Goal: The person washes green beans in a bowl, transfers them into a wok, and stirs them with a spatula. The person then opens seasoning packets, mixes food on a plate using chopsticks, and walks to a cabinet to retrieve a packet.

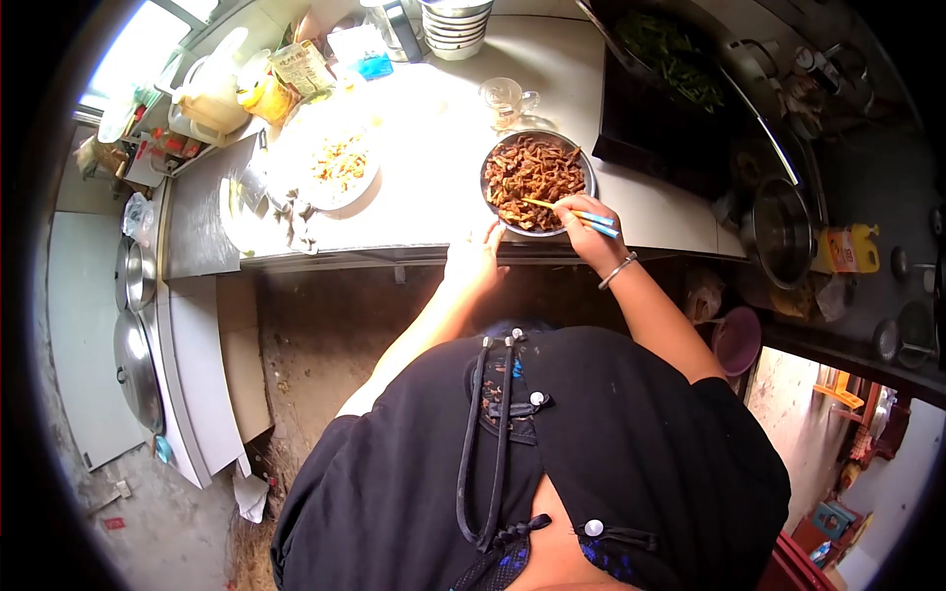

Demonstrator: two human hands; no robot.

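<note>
My right hand [591,236] is closed around a pair of chopsticks [597,223] with blue ends and yellow shafts. Their tips reach into brown, shredded-looking food [535,175] that fills a round metal bowl [592,177] near the counter's front edge. At the bowl's front left, my left hand [475,258] has its fingers stretched against the rim and its thumb apart from it. Strong light washes out part of that hand. Behind the bowl stands a clear glass mug [503,97].
Left on the counter [424,177] is a plate [367,187] of pale chopped food, in glare. Stacked bowls [456,30] stand at the back. A wok [631,44] with green vegetables sits on the dark stove at right. A metal pot [778,231] and yellow bottle [855,249] lie further right.
</note>
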